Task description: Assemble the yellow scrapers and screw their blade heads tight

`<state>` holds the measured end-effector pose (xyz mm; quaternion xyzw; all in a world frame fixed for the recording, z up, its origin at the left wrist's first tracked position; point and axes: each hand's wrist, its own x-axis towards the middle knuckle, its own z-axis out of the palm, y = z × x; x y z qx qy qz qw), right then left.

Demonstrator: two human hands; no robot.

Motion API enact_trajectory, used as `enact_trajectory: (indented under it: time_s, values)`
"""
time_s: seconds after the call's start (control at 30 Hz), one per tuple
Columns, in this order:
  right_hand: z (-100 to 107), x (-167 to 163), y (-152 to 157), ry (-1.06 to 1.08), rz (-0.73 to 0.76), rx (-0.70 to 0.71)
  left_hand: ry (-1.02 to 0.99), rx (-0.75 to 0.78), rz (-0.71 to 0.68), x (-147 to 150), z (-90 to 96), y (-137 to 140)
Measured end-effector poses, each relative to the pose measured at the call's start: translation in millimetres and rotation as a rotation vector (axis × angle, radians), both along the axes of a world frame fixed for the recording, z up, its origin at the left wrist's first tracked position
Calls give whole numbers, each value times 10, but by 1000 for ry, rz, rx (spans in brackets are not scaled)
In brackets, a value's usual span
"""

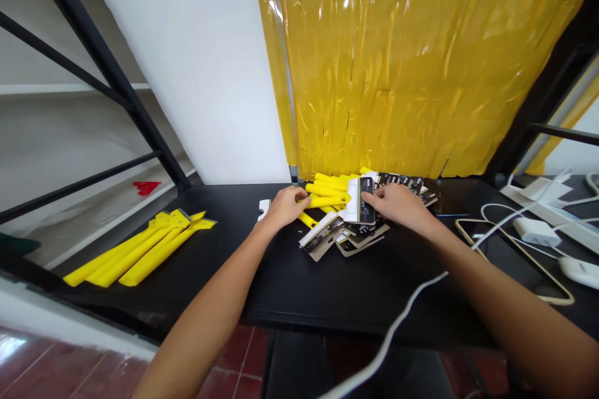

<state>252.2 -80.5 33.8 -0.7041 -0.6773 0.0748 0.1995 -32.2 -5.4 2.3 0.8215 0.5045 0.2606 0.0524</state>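
My left hand (pixel 287 206) is closed on the yellow handle of a putty knife (pixel 327 200), fingers pinched near the handle's end. At its other end, my right hand (pixel 397 204) pinches the black-and-white cardboard sleeve (pixel 360 201) covering the blade. Beneath and behind lies a heap of similar yellow-handled putty knives (pixel 327 184) with printed cards. A loose-looking card (pixel 322 235) sticks out at the heap's front. Just left of my left hand, a small white card (pixel 263 209) is partly hidden. Farther left lie several putty knives (pixel 150 249) with bare blades, handles pointing toward me.
Everything lies on a black tabletop (pixel 281 280). Yellow plastic strips (pixel 421 75) hang behind it. A white cable (pixel 402 318) crosses the front edge beneath my right arm. At right are a white charger (pixel 536 232), a phone-shaped frame (pixel 556 283) and a power strip (pixel 575 224).
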Motion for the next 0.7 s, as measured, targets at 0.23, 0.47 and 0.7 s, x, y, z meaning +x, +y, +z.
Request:
enact_trajectory:
  time_s: [0.23, 0.47, 0.7]
  values:
    - [-81, -103, -46, -139, -73, 453, 40, -64, 303, -721, 440, 4]
    - [-193, -150, -54, -202, 123, 690, 266, -520, 352, -1180, 391, -50]
    - [-195, -188, -73, -214, 275, 676, 402, -330, 889, -1703, 189, -542]
